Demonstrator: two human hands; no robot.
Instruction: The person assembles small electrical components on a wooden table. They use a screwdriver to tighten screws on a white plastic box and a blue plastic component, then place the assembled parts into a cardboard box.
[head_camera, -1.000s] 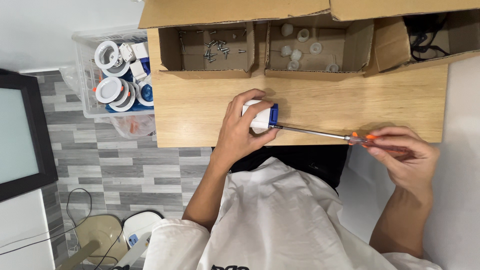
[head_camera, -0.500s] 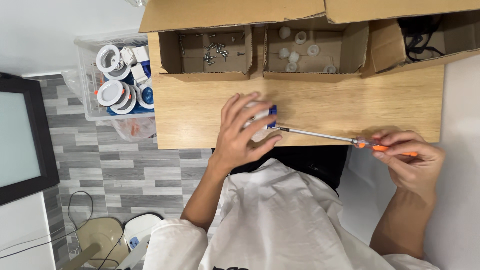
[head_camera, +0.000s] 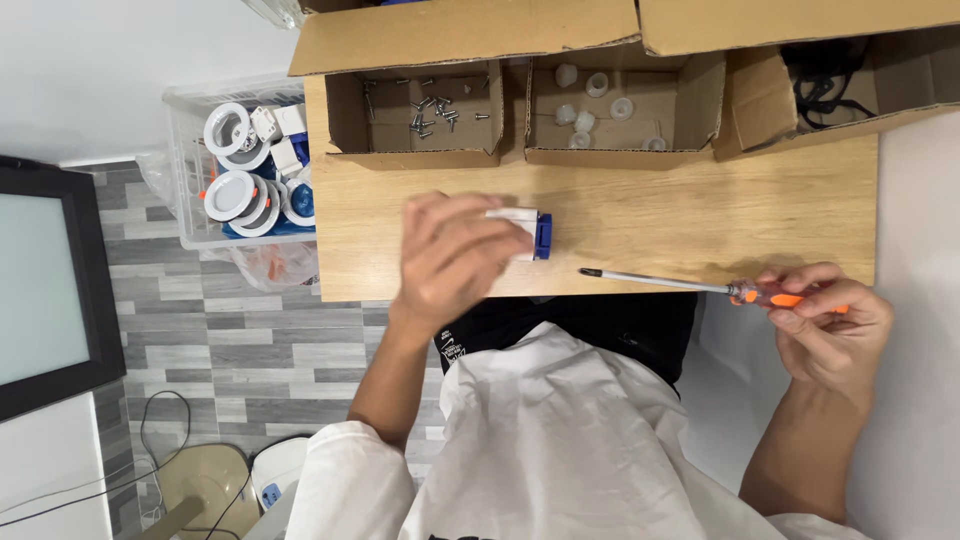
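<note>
Clutching a white-and-blue fitting, the left hand sits apart from the right hand grasping a screwdriver.

Wooden table carries three open cardboard boxes along its back

Left hand raised, fingers curled; right hand clenched (low).

1. A white and blue part sits under the left hand.
2. At three o'clock, an orange-handled screwdriver with a silver shaft.
3. The surface is pale wood grain.
4. Brown cardboard boxes at twelve o'clock.
5. Grey plank-patterned floor at nine o'clock.
</note>
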